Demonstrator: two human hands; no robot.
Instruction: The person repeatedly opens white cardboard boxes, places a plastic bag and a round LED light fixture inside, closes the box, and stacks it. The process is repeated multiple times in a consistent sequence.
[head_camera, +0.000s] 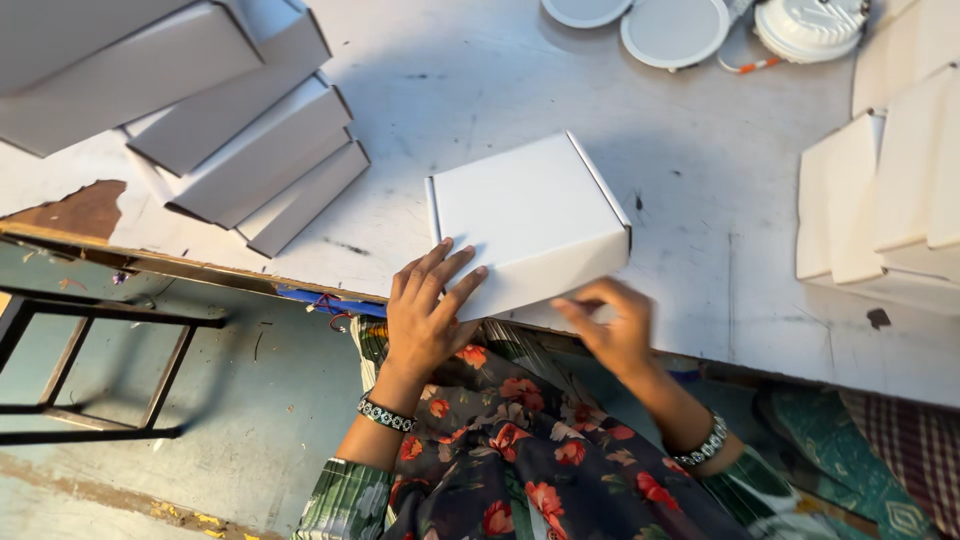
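White box (530, 215) closed at the table edge (700, 330).
Left hand (428, 312) presses flat, unclenched, at seven o'clock; right hand (615, 325), blurred, grip unclear, at five o'clock.

A plain white cardboard box (530, 220), closed and squarish, lies flat at the near edge of the counter (700, 200), turned slightly askew, its front side overhanging toward the person.
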